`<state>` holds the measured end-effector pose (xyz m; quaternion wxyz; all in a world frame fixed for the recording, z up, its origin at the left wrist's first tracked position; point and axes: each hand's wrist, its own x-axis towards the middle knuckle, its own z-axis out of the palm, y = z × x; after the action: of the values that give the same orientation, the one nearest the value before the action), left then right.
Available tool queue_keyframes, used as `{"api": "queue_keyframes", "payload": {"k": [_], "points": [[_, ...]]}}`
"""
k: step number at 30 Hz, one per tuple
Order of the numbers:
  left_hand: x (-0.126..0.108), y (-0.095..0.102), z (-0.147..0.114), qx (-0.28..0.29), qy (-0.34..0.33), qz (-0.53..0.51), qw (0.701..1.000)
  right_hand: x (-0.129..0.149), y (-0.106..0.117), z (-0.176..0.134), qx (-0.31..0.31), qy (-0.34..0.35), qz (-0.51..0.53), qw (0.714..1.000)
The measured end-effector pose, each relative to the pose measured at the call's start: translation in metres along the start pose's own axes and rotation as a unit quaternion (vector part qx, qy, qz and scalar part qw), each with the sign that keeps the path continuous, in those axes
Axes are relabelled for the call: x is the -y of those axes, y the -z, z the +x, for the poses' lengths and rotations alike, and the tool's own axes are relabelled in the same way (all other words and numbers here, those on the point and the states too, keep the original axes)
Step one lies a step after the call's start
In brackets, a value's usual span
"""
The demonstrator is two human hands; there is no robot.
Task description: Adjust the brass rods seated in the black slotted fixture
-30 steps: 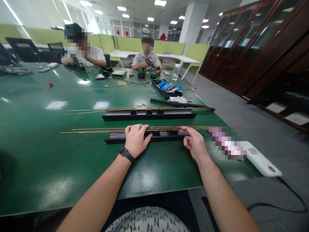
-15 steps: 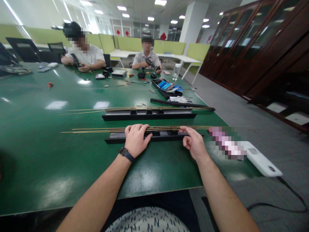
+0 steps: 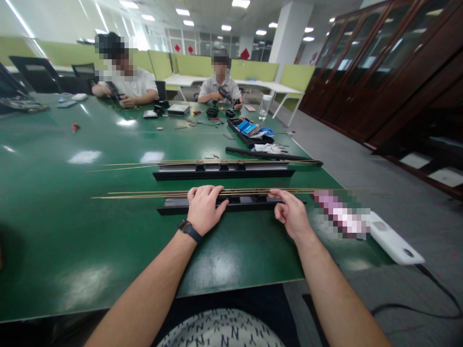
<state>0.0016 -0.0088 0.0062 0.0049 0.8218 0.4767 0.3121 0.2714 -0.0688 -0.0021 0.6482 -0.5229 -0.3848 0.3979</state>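
My left hand [image 3: 204, 207], a dark watch on its wrist, lies over the near black rail [image 3: 173, 209]. Its fingers curl over the far side, across several thin brass-coloured rods [image 3: 144, 195], while the thumb rests along the front. Farther right, my right hand [image 3: 289, 210] has its index finger stretched to the rods, with the thumb apart below it and the other fingers bent in. The rods run lengthwise above the rail and stick out past both its ends. Part of the rail is hidden under my left hand.
Beyond lies a second black rail [image 3: 224, 174] with similar rods, then a black tube [image 3: 273, 156], white gloves [image 3: 269, 148] and a black tray [image 3: 249, 140] holding blue packets. A white power bank [image 3: 394, 238] with a cable sits right. Two people work across the green table [image 3: 119, 260].
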Motion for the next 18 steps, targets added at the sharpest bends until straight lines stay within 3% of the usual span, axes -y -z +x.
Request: {"api": "queue_keyframes", "payload": {"k": [5, 12, 18], "points": [[-0.0001, 0.0000, -0.0003, -0.002, -0.001, 0.000, 1.000, -0.0009, 0.0031, 0.0033, -0.056, 0.013, 0.014, 0.998], [0.0002, -0.0006, 0.0001, 0.003, 0.000, 0.002, 1.000, -0.0002, 0.0003, 0.0003, -0.004, 0.007, 0.006, 1.000], [0.0004, -0.0005, 0.0000, 0.000, 0.000, 0.001, 1.000, -0.0003, 0.0022, 0.0041, -0.064, 0.008, 0.016, 0.998]]}}
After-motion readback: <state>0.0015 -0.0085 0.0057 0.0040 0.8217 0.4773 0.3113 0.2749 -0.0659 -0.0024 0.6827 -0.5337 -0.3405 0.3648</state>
